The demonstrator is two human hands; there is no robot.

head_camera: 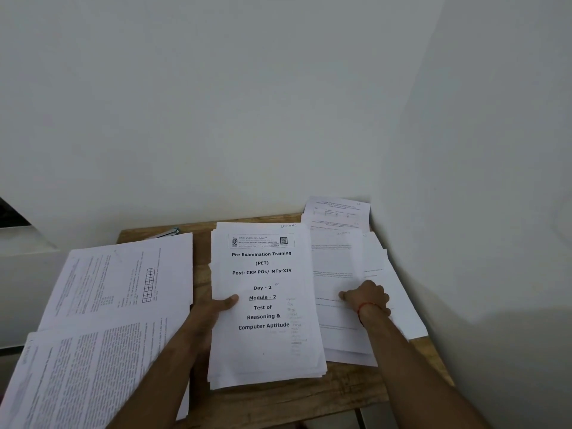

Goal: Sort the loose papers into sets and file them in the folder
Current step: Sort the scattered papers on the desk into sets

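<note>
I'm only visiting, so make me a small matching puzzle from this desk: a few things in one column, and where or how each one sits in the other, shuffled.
Things:
1. left hand
2. right hand
3. red thread
4. table

Places or states:
A. wooden, bare at the near edge
B. thumb on top of the titled stack
C. round the right wrist
D. on the spread sheets by the wall

Pairs: 1-B, 2-D, 3-C, 4-A

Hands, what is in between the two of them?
In the head view, the cover-page stack lies between them; the left hand grips its edge, and the right hand rests on the pile beside it.
</note>
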